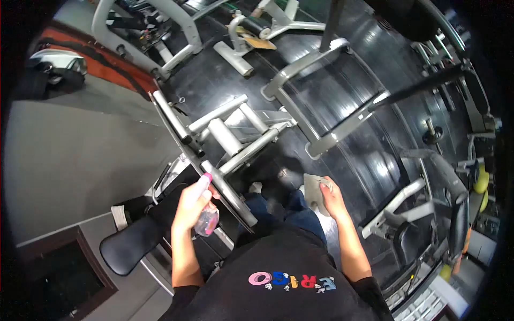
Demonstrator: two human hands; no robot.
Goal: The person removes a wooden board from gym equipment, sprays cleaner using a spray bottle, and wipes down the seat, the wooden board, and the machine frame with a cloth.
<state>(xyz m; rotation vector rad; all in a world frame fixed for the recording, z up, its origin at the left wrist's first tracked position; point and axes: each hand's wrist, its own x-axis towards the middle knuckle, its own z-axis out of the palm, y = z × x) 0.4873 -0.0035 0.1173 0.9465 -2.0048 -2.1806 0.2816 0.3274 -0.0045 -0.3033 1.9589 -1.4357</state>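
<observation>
My left hand (193, 202) is wrapped round the neck of a spray bottle (208, 221) with a clear body and a pink nozzle. The bottle is held upright beside a grey metal tube of a gym machine (230, 197). In my right hand (333, 199) is a folded grey cloth (315, 193), which hangs down from my fingers in front of my right leg. Between my two hands are my jeans and the dark floor. Neither the bottle nor the cloth visibly touches the machine.
A grey-framed machine (300, 109) stands ahead on the black floor (369, 160). To the left are a black padded seat (131, 245) and a grey wall (80, 155). More equipment (404, 214) stands to the right, with yellow round objects (481, 179) beyond it.
</observation>
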